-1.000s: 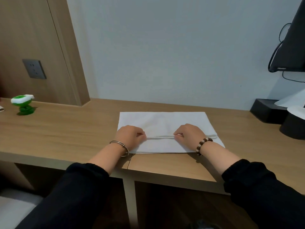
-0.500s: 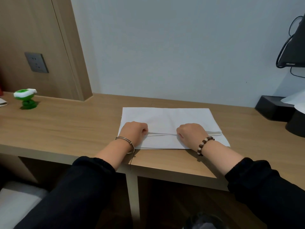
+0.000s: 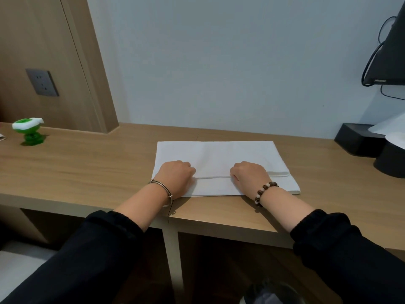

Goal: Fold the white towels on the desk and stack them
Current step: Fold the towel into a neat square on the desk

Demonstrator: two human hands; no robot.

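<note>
A white towel point(image 3: 219, 154) lies flat on the wooden counter point(image 3: 87, 172), its far edge close to the pale wall and its near edge just short of the counter's front lip. It is partly folded. An upper layer covers the far part and ends in a rounded fold line running across the towel, and a strip of the lower layer shows on the near side.

Both hands sit on that fold line, knuckles up. The left hand point(image 3: 175, 176) is at the towel's left end and the right hand point(image 3: 249, 175) is right of its middle. Each has its fingers curled tightly under, closed on the edge of the upper layer, with a stretch of the fold taut between them. The fingertips themselves are hidden beneath the hands.

A silver bangle point(image 3: 163, 187) circles the left wrist at the towel's near left corner. A brown-and-cream bead bracelet point(image 3: 264, 190) circles the right wrist over the towel's near edge. Both forearms come out of black sleeves point(image 3: 98, 249).

Well to the left of the towel stands a small green-and-white toy point(image 3: 28, 132), and a grey wall socket point(image 3: 42, 82) is set in the wood panel above it. To the right of the towel sits a black box point(image 3: 359, 141), with the corner of a black screen point(image 3: 392, 51) above that.
</note>
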